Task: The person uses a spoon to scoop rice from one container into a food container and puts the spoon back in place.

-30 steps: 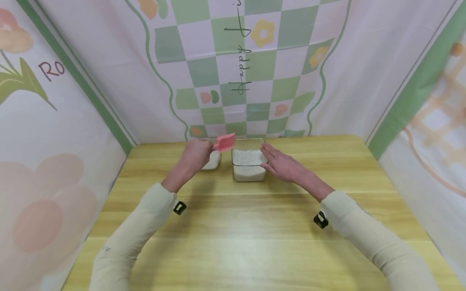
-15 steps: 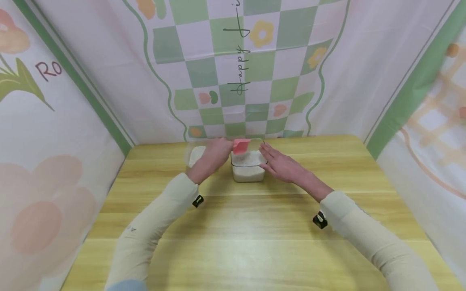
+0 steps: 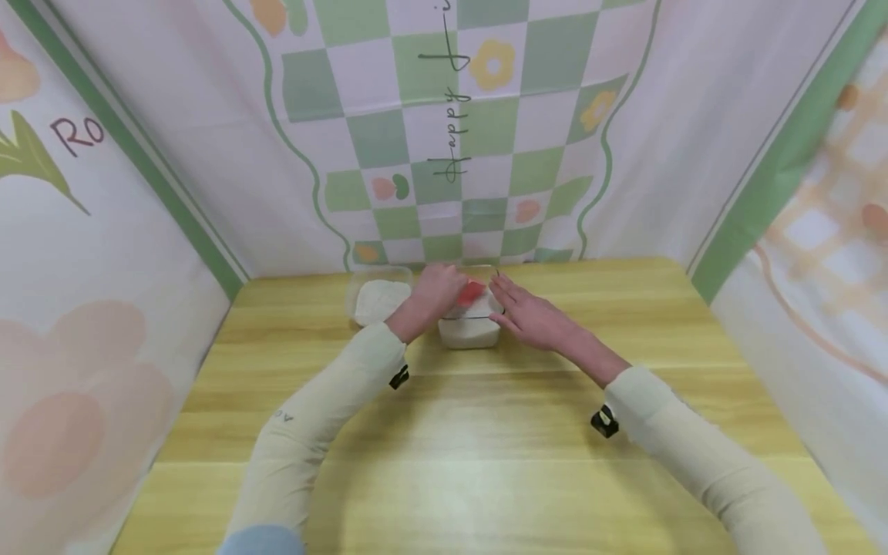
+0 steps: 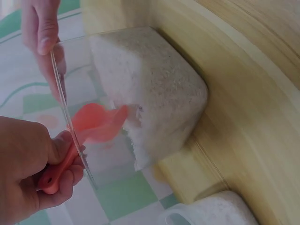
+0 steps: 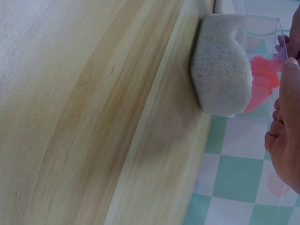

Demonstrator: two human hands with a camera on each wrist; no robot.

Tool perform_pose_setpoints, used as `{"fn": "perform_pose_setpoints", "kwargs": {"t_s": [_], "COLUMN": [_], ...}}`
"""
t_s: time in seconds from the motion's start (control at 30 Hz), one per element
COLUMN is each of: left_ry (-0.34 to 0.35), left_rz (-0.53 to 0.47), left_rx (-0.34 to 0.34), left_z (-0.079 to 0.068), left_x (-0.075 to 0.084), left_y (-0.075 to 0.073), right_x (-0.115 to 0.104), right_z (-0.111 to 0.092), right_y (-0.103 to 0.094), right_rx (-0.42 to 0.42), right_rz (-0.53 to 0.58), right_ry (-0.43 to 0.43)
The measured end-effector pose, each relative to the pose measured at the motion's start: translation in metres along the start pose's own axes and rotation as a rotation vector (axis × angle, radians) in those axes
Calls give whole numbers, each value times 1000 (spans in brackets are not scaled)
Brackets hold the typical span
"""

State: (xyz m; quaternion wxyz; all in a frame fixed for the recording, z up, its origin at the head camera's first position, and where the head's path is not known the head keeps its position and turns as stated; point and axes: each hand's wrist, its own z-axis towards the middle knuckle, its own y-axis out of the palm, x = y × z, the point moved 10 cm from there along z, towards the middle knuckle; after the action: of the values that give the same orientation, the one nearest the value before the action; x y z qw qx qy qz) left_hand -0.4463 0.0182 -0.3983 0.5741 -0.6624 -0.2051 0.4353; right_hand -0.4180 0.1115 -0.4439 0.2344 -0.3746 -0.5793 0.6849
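My left hand (image 3: 435, 291) grips the handle of a small pink scoop (image 4: 96, 123) over the rim of a clear box-shaped container (image 3: 469, 337). White rice (image 4: 164, 77) fills the container's lower part. Inside the walls, the scoop's bowl points down, with its front edge right at the rice surface. At the container's right rim rests my right hand (image 3: 533, 314), its fingers extended along the side. The right wrist view shows the scoop (image 5: 262, 79) through the clear wall, touching the rice's uneven top.
A second clear container (image 3: 380, 274) with white contents stands just left of the first, partly behind my left forearm. Both stand near the back edge of the wooden table (image 3: 444, 462). A patterned cloth (image 3: 416, 131) hangs directly behind.
My left hand has carried the scoop rightward from near the left container, then lowered it into the rice container. My right hand has stayed at the rim.
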Motion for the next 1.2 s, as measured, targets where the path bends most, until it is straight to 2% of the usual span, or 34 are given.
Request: {"fn": "perform_pose_setpoints", "kwargs": {"t_s": [0.2,0.57,0.9,1.1,1.2], "left_ry": [32,36,-84,-158,-182], "left_rz": [-13,-229,-436,-638,-731], "left_rx": [-21,-126,-187,-244,-245], "left_z": [4,2,-7,-15,-18], "left_x": [5,-3,-20,-31,-36], "left_y": [3,3,8,14,17], "right_x": [0,-1,-1,-1,0], "right_z": [0,0,-1,-1,-2], "right_y": [0,-1,-1,0,0], "right_rx": [8,21,23,22,24], "right_rz": [0,14,19,23,16], "right_ry": [-8,-17,-5,-9,-16]}}
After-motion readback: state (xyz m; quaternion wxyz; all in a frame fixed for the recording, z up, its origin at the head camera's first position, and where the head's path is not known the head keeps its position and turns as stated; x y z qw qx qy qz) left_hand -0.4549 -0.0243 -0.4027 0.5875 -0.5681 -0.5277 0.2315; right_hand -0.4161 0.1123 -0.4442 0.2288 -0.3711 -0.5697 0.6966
